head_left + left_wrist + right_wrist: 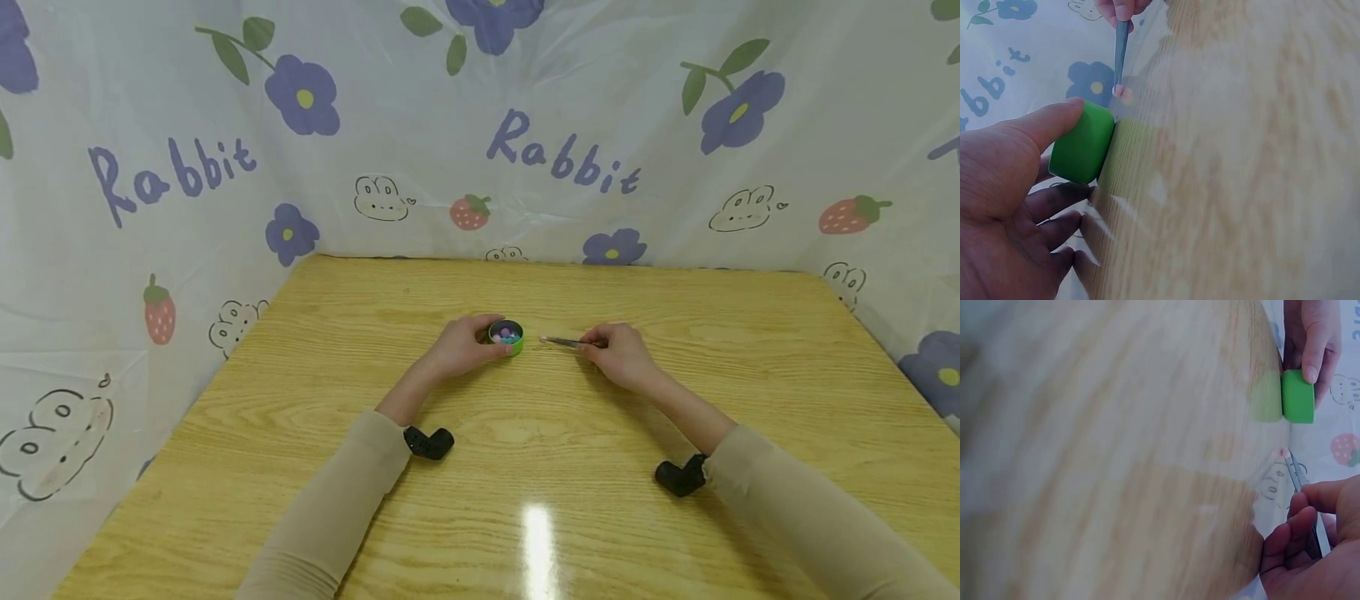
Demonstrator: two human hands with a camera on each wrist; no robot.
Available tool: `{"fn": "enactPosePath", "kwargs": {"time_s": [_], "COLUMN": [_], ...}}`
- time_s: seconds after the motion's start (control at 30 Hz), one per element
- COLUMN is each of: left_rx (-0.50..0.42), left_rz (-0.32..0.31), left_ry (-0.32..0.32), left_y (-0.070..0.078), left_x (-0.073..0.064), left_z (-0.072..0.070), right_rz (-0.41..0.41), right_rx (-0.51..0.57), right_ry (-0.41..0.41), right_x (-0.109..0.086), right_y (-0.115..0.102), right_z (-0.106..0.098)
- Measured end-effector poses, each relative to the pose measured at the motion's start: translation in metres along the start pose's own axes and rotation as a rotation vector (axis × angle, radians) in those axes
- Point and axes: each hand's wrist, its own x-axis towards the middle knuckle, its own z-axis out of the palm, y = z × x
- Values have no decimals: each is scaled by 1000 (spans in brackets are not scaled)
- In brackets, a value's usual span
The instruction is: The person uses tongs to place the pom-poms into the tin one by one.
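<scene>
A small round green container (516, 349) stands on the table, dark inside, with several small purple, pink and teal balls in it. My left hand (459, 347) grips it from the left; in the left wrist view the thumb presses on its rim. To the right of the container, my right hand (622, 357) pinches a pair of metal tweezers (562, 341) pointing left. A tiny pale pink ball (1117, 91) sits at the tweezers' tips, low over the tabletop and apart from the container. In the right wrist view the tweezers (1295, 473) slant up from my fingers.
The glossy wood-grain table (480, 483) spreads around both hands. Behind and beside it hangs a white curtain (420, 125) printed with flowers, strawberries and rabbits. Black wrist devices (430, 443) are worn at both sleeves.
</scene>
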Motion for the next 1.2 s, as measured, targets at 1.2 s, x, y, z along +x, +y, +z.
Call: {"fn": "enactPosePath", "kwargs": {"time_s": [1.2], "left_rx": [-25], "left_rz": [3], "left_ry": [-9], "left_y": [0], "left_x": [-1], "left_z": [-1], "right_rz": [38], "right_rx": [117], "right_ry": [57], "right_x": [3], "right_y": [-20], "right_z": [1]}}
